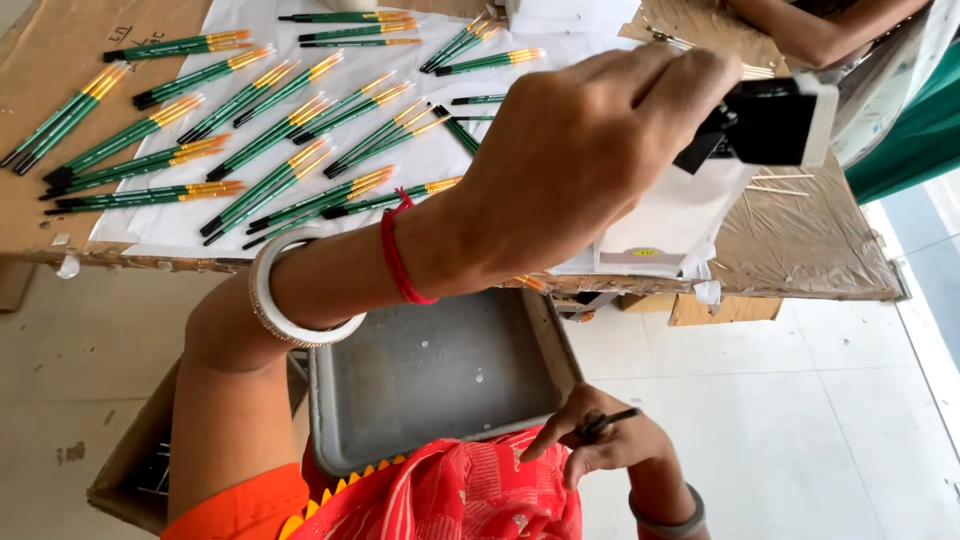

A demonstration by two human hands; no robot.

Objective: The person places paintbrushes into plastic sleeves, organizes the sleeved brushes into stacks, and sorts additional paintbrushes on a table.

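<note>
Your left hand [590, 140] hangs over the surface [800, 250], with rows of green-handled brushes [250, 130] crowding the white sheet [420, 160] to its left. The black-and-white block [775, 120] sits at your fingertips, and another person's arm [810, 35] crosses the far right corner. Nearer you, the grey tray [440, 370] lies bare, just beside your right hand [600, 440], with open tiled floor [800, 420] to the right.

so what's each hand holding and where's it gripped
The left hand grips a black block with a white side by its near end. The right hand pinches a thin dark brush partway along its handle.
</note>
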